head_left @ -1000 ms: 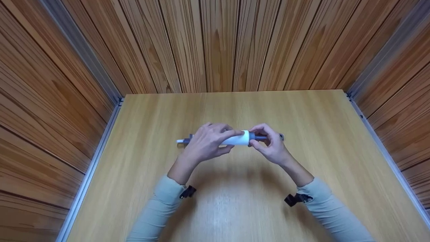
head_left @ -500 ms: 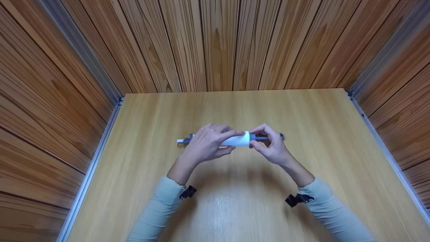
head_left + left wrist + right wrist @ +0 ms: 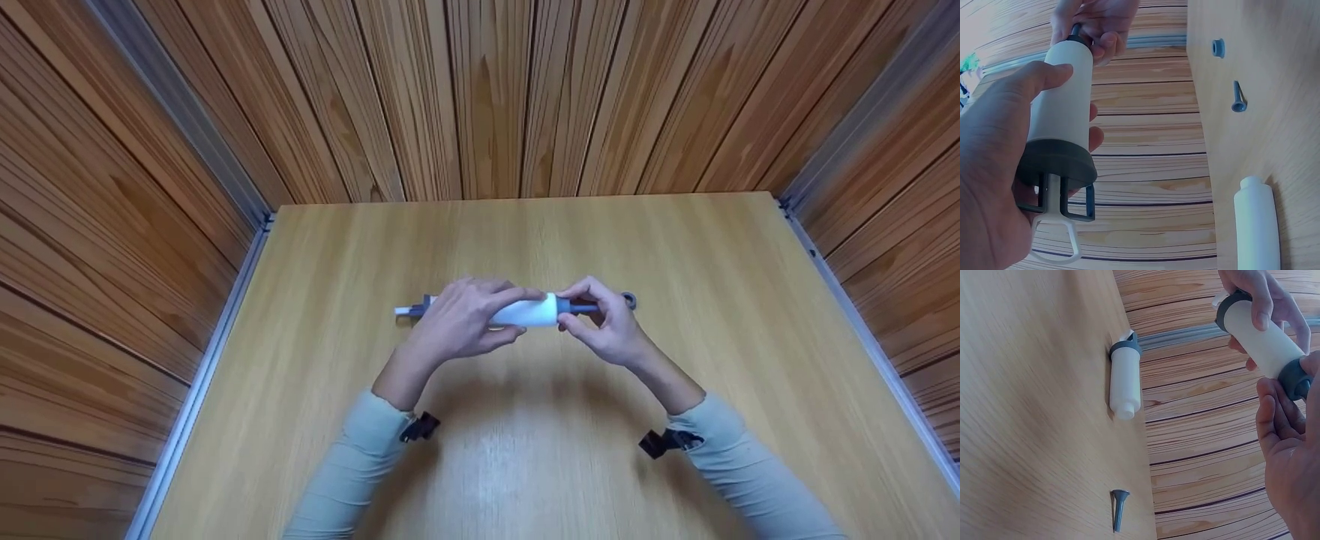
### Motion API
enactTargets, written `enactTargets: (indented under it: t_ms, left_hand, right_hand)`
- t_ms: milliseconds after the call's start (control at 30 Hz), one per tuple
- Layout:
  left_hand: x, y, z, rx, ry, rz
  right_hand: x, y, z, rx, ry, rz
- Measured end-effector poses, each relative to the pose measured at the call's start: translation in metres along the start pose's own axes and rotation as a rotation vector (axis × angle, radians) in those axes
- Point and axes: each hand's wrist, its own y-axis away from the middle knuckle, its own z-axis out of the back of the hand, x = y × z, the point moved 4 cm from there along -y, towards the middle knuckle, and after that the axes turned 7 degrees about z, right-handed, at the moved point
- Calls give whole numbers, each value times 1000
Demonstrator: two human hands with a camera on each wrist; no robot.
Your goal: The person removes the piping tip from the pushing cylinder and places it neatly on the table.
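Item 1: a white tube (image 3: 1064, 107), which you are holding raised above the tabletop (image 3: 495, 435), in front of you. Its long axis is running across you from left to right; its grey collar (image 3: 1058, 160) and white loop handle (image 3: 1075, 239) are pointing to your left, its grey end cap (image 3: 1292, 379) and narrow spout to your right.

Item 2: your left hand (image 3: 465, 319), which is gripping the barrel, thumb on one side and fingertips showing on the other.

Item 3: your right hand (image 3: 607, 326), whose thumb and fingers are closing in a pinch on the end cap.

Item 4: a second white tube (image 3: 1125, 379), which is lying on its side on the tabletop, collar end to your left, plain neck to your right.

Item 5: a grey funnel-shaped piece (image 3: 1119, 512), which is lying apart from that neck, wide end facing it.

Item 6: a loose grey cap (image 3: 1217, 48), which is sitting beyond the funnel-shaped piece's thin end.
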Motion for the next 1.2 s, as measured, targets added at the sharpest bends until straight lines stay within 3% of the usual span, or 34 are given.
enactTargets:
  t_ms: [267, 400, 567, 833, 1200]
  left_hand:
    - [7, 1, -3, 87, 156, 65]
    - [11, 2, -6, 89, 210, 90]
    - [10, 3, -6, 67, 182, 75]
    - [4, 5, -4, -15, 57, 4]
    - [2, 8, -3, -26, 26, -5]
  right_hand:
    - [4, 0, -1, 29, 58, 44]
    - [5, -1, -1, 61, 89, 79]
    - [4, -1, 3, 62, 105, 44]
    - [3, 0, 1, 50, 76, -95]
    - [3, -2, -3, 40, 25, -60]
